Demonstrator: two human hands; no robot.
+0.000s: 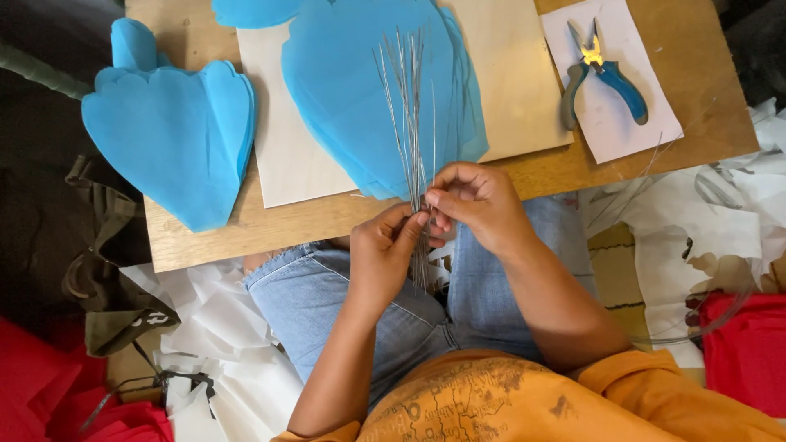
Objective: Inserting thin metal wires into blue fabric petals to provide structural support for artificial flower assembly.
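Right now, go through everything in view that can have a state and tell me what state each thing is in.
left hand: closed on the wire bundle
right hand: pinching the wire bundle
wire bundle: fanned out at the top
pliers: jaws slightly open, lying on white paper
blue petal stack: flat, at the board's left edge

packages: 0 | labels: 0 | signs: 0 | screens: 0 — none in view

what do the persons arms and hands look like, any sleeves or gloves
Both hands, the left hand and the right hand, are bare: no gloves, rings or watch show. The forearms are uncovered too. Short orange sleeves of a printed T-shirt end near the elbows.
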